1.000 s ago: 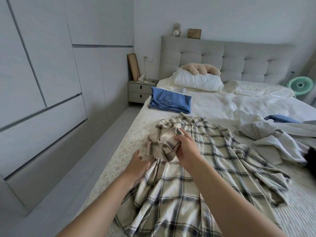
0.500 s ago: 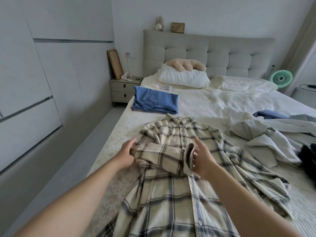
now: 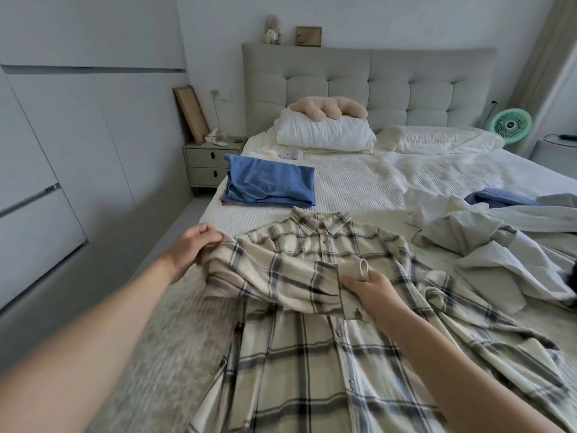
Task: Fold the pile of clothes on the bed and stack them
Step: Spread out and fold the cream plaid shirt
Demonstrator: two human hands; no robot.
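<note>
A cream plaid shirt (image 3: 312,354) lies front-up on the bed (image 3: 359,185), collar toward the headboard. Its left sleeve is stretched sideways across the chest. My left hand (image 3: 195,245) pinches the shirt at the left shoulder, near the bed's left edge. My right hand (image 3: 368,287) grips the sleeve's cuff over the middle of the shirt. The other sleeve trails off to the right. A folded blue garment (image 3: 268,182) sits on a small stack beyond the collar. A heap of unfolded white, grey and blue clothes (image 3: 493,242) lies at the right.
Two pillows (image 3: 324,134) and a plush toy (image 3: 327,107) lie by the grey headboard. A nightstand (image 3: 209,164) stands left of the bed, with floor and wardrobe doors (image 3: 62,151) further left. A green fan (image 3: 512,123) stands at the far right.
The bunched sleeve has been drawn out straight across the shirt's chest. My left hand moved left to the shoulder, and my right hand moved right with the cuff.
</note>
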